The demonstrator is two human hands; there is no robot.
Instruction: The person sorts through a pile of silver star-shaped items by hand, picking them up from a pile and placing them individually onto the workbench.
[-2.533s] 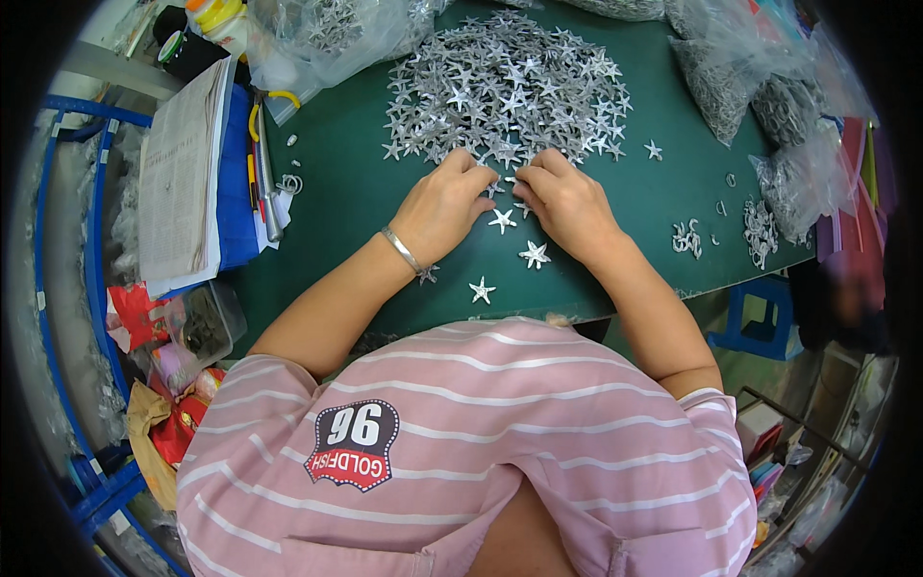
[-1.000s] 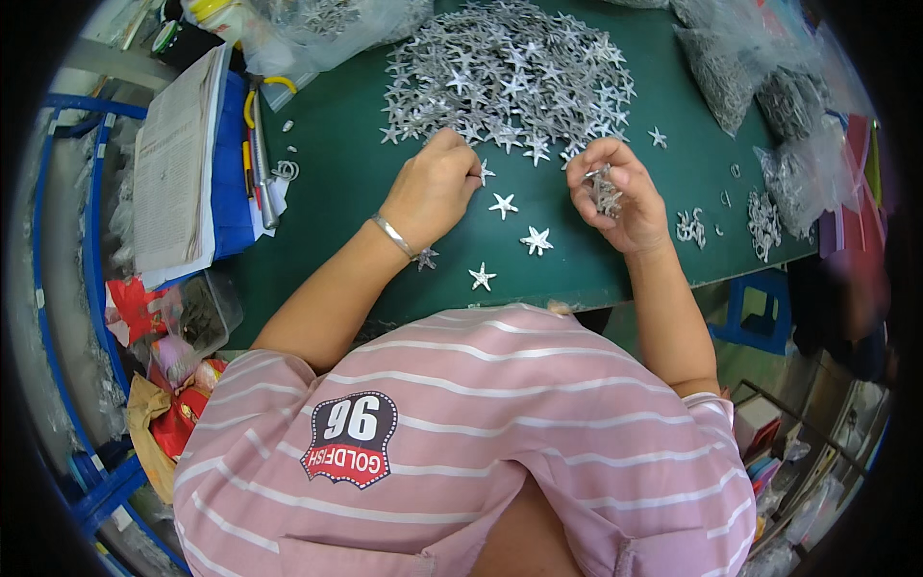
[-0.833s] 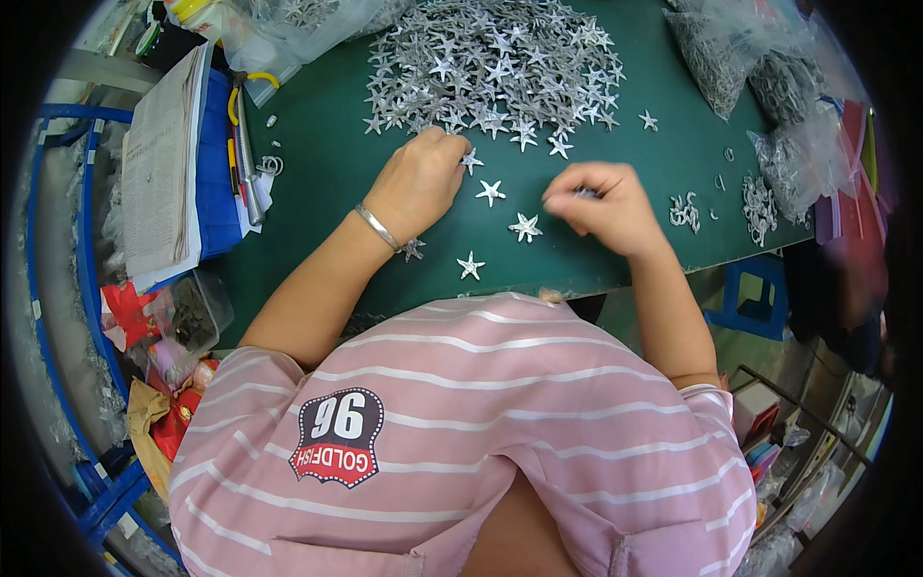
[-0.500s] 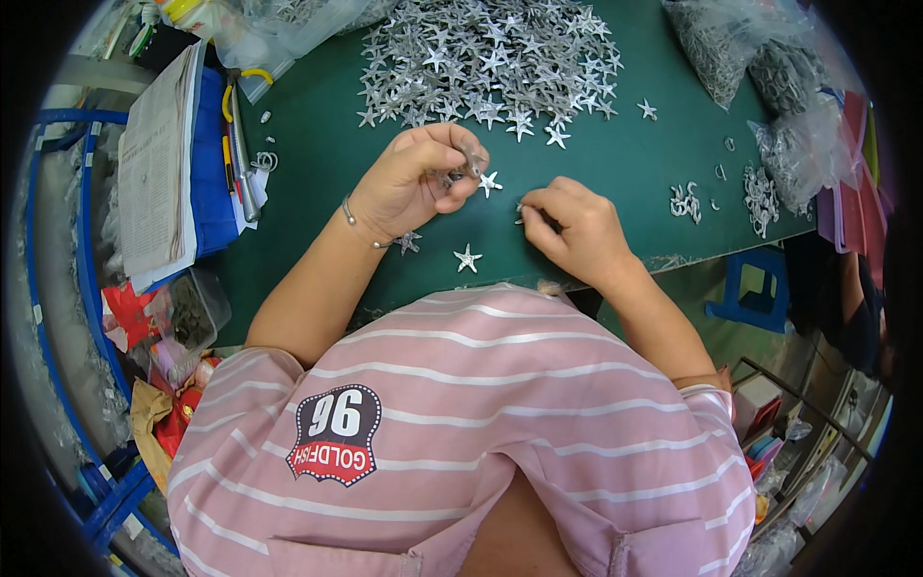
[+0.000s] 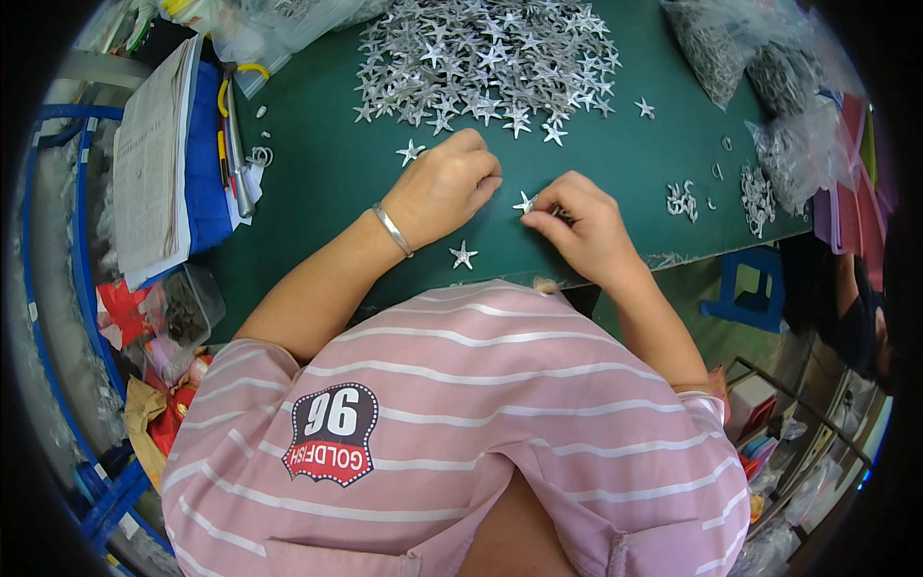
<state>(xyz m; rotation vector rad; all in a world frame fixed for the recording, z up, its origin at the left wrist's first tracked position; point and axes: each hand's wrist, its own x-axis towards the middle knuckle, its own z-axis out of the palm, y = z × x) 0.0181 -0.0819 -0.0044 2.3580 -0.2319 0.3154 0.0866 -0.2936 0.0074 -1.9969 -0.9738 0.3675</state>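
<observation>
My right hand (image 5: 583, 219) pinches a small silver starfish-shaped metal piece (image 5: 525, 203) between thumb and forefinger. More metal bits show under its curled fingers, too covered to tell apart. My left hand (image 5: 448, 185) rests palm down on the table, just left of it, with fingers curled under. Whatever lies inside the left hand is hidden. A loose starfish piece (image 5: 411, 152) lies beyond the left wrist, and another starfish (image 5: 463, 255) lies near the table edge between my arms. Past both hands spreads a large pile of the same starfish pieces (image 5: 490, 67).
On the green table (image 5: 327, 183), small metal rings and clasps (image 5: 683, 200) lie right, beside plastic bags (image 5: 793, 154) of metal parts. At left stand a newspaper stack (image 5: 154, 163), a blue holder (image 5: 207, 173) and yellow-handled pliers (image 5: 227, 96). A blue stool (image 5: 745, 288) stands below right.
My left hand has turned from palm up, with starfish pieces in its fingers, to palm down. My right hand has opened its pinch toward view, showing a starfish at its fingertips.
</observation>
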